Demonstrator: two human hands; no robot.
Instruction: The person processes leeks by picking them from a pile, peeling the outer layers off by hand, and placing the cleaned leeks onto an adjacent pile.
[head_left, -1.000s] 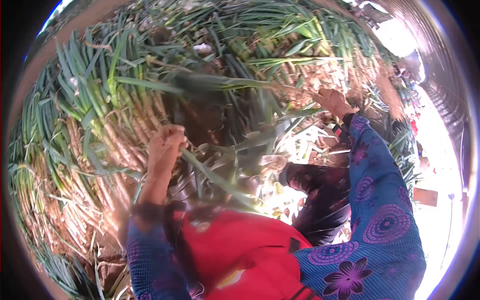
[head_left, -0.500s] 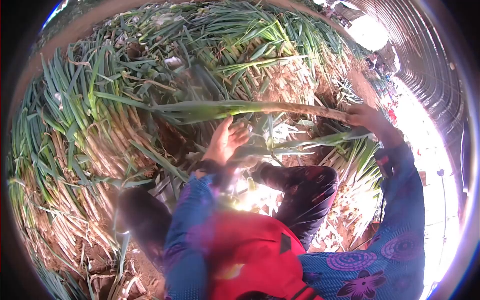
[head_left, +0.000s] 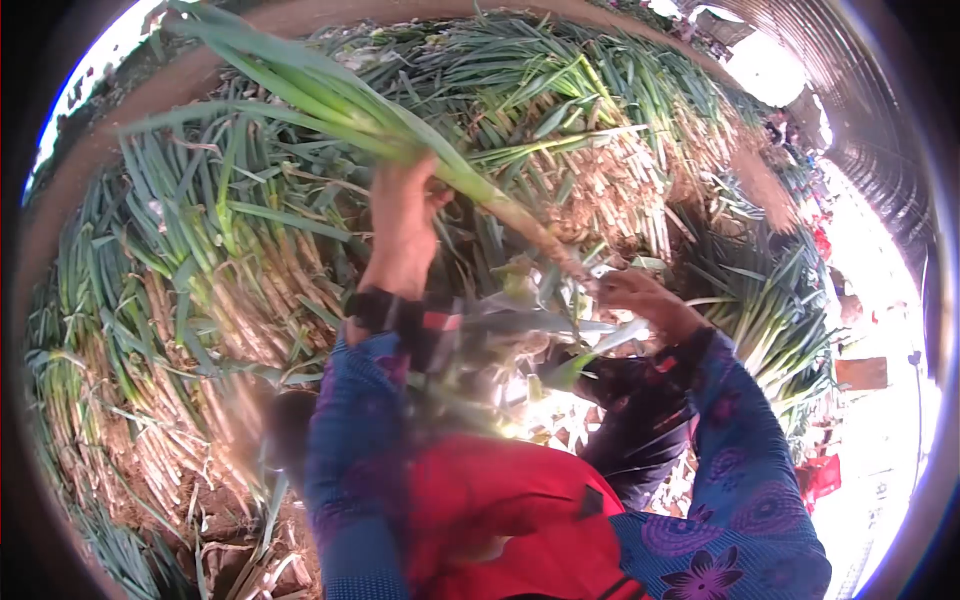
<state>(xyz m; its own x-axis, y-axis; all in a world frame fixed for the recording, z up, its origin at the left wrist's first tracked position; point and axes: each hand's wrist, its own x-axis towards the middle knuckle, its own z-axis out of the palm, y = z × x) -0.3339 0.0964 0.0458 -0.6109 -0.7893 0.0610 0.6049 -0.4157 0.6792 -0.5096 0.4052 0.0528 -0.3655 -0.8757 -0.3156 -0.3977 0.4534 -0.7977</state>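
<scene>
Over the onion heap (head_left: pixel 230 250), long onion (head_left: pixel 525 222) was gripped by left hand (head_left: pixel 403 215) and right hand (head_left: pixel 640 295).

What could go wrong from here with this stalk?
The long green-leaved stalk could bend or snap if the left hand, by its leafy part, and the right hand, at its pale brown end, pull unevenly. Its spread leaves might also snag on the heaped green-and-white stalks behind them.
</scene>
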